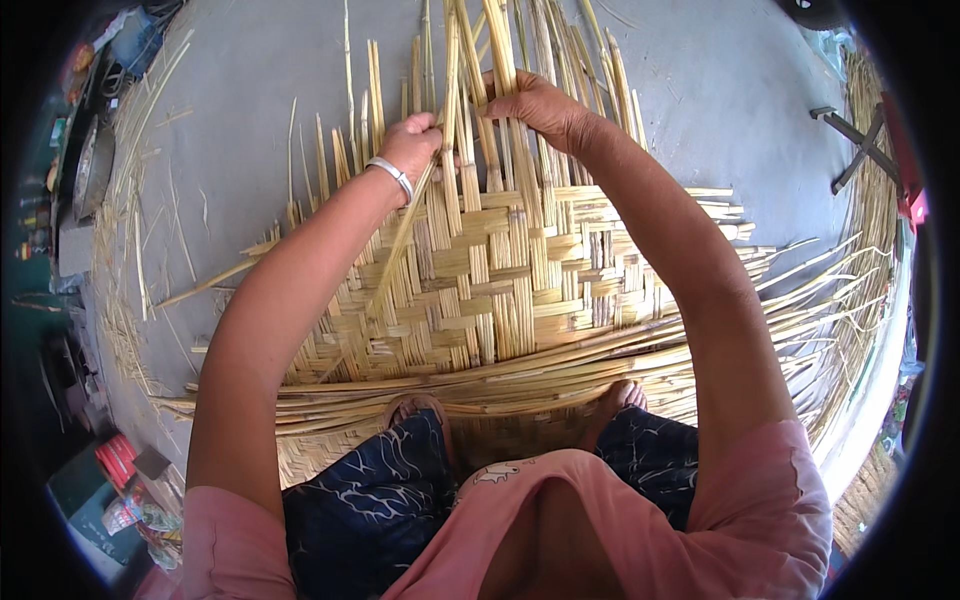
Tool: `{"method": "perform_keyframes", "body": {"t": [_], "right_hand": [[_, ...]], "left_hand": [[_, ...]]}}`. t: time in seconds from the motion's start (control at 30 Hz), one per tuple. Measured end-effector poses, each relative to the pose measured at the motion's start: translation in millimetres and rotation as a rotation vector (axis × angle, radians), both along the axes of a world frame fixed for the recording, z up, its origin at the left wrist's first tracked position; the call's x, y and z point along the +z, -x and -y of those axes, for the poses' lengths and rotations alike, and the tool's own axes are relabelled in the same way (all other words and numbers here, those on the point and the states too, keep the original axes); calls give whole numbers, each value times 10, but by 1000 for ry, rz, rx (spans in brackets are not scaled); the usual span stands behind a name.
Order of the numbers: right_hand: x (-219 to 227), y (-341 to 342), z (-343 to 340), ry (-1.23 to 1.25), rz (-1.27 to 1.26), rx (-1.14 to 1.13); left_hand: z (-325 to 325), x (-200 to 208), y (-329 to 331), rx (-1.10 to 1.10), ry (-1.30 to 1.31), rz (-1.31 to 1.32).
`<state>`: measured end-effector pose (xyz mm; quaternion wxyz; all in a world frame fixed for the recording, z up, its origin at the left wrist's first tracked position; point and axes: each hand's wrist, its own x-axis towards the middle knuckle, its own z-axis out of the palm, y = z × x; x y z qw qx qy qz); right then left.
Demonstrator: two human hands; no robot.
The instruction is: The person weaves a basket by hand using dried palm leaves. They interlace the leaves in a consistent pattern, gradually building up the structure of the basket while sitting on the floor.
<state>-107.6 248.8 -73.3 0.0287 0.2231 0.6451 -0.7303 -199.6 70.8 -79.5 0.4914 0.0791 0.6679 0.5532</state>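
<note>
A woven mat of flattened yellow reed strips (510, 280) lies on the floor before me, its loose strips fanning out from the far edge. My left hand (412, 145), with a silver bangle (391, 176) at the wrist, is closed around some upright strips left of the middle. A little to the right, my right hand (535, 105) grips another bundle of reed strips (503, 50), thumb across the front. Both bundles are lifted off the floor and rise past the top of the view. The fingertips are partly hidden behind the strips.
Across the mat's near part lies a bundle of long loose reeds (600, 350), by my feet (418, 408). More reeds are heaped along the right side (858, 190) and left side (118, 235). A dark metal folding leg (858, 150) stands at right.
</note>
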Motion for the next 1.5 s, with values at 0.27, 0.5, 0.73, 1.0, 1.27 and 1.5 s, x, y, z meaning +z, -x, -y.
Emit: {"method": "perform_keyframes", "body": {"t": [0.27, 0.5, 0.73, 1.0, 1.27, 1.5], "right_hand": [[419, 125, -84, 294, -179, -208], [771, 341, -354, 304, -486, -213], [533, -135, -416, -199, -240, -492], [-65, -1133, -406, 162, -81, -745], [-107, -1416, -306, 303, -112, -731], [-82, -1596, -472, 273, -164, -744]], "left_hand": [[31, 100, 63, -129, 3, 9], [7, 67, 68, -155, 51, -12], [-40, 180, 123, -317, 252, -159], [-168, 504, 207, -734, 520, -475], [112, 152, 274, -920, 440, -934], [185, 44, 251, -824, 403, -918]]}}
